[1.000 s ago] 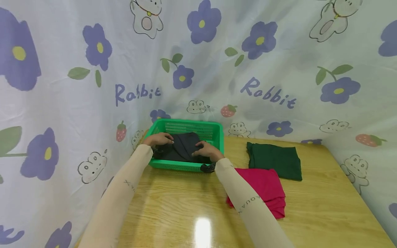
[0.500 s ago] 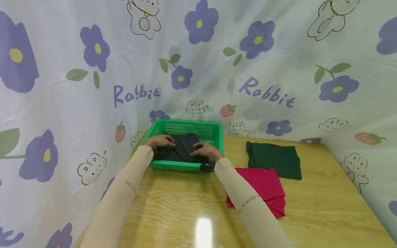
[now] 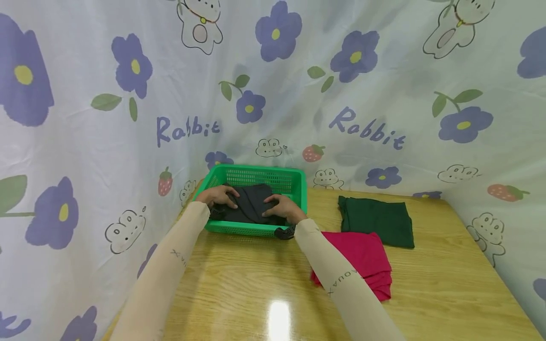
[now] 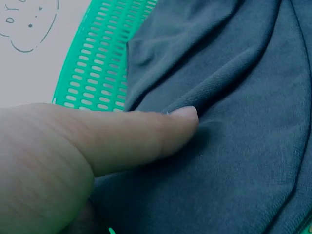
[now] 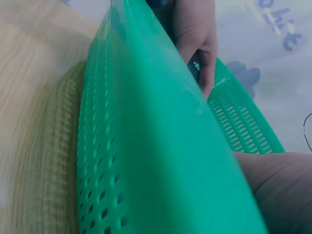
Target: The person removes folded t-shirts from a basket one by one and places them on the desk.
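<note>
A dark grey folded cloth (image 3: 251, 201) lies inside a green plastic basket (image 3: 245, 229) on the table. Over its left part, my left hand (image 3: 217, 195) has thumb and fingers spread apart. The left wrist view shows the straight thumb (image 4: 146, 134) resting on the creased cloth (image 4: 243, 146). My right hand (image 3: 285, 208) reaches over the basket's right front corner, fingertips at the cloth's right side. In the right wrist view, the basket's front rim (image 5: 165, 131) hides most of the right hand (image 5: 285, 187), and the left hand (image 5: 197, 34) shows beyond it.
A red folded cloth (image 3: 362, 253) lies on the wooden table (image 3: 239, 279), partly under the right forearm. Behind it to the right is a dark green folded cloth (image 3: 377, 220). A printed curtain (image 3: 290, 94) hangs close behind the basket and along both sides.
The left thumb and fingers have spread wider over the dark grey cloth, the thumb moving toward the front. The right hand stays nearly in place. The basket and other cloths have not moved.
</note>
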A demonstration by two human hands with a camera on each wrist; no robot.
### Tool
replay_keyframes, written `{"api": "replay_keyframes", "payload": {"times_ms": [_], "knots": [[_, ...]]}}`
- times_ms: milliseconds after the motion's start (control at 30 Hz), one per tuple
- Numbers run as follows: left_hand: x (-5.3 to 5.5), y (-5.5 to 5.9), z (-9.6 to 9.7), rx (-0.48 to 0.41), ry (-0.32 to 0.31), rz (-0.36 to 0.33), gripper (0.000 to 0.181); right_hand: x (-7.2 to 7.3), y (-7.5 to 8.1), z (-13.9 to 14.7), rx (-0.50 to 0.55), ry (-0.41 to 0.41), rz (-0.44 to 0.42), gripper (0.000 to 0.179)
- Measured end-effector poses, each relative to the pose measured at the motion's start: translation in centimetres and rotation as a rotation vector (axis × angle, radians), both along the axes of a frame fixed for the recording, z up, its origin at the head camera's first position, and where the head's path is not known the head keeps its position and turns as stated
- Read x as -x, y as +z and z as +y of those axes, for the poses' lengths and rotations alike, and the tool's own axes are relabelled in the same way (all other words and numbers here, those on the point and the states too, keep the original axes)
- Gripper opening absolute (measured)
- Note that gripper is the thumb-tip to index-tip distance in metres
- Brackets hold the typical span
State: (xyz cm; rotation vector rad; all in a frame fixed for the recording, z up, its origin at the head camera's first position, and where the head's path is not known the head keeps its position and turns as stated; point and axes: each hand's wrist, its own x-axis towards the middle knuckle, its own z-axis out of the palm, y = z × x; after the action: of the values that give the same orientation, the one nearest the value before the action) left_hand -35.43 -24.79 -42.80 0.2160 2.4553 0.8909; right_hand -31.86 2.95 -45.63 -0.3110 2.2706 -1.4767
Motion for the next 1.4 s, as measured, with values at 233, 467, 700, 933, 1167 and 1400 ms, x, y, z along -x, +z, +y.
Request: {"api": "replay_keyframes", "payload": {"times_ms": [233, 467, 700, 933, 1167, 1400], "knots": [[-0.1, -0.3, -0.6, -0.041, 0.035, 0.041, 0.049, -0.2, 0.1, 0.0, -0.006, -0.022, 0.051, 0.050], [-0.1, 0.4, -1.0, -0.050, 0.064, 0.111, 0.048, -0.3, 0.8, 0.5, 0.039, -0.032, 0.102, 0.050], [-0.6, 1.3, -1.0, -0.118, 0.071, 0.142, 0.050, -0.6, 2.3, 1.2, 0.023, -0.048, 0.149, 0.049], [-1.3, 2.4, -0.3, -0.204, 0.094, 0.150, 0.052, -0.9, 3.5, 2.8, 0.052, -0.017, 0.179, 0.049], [-1.5, 3.0, 0.6, -0.242, 0.092, 0.174, 0.050, -1.5, 4.5, 4.4, 0.012, -0.014, 0.224, 0.048], [-2.4, 4.1, 1.5, -0.290, 0.105, 0.180, 0.051, -2.1, 5.6, 5.7, 0.004, -0.024, 0.213, 0.048]]}}
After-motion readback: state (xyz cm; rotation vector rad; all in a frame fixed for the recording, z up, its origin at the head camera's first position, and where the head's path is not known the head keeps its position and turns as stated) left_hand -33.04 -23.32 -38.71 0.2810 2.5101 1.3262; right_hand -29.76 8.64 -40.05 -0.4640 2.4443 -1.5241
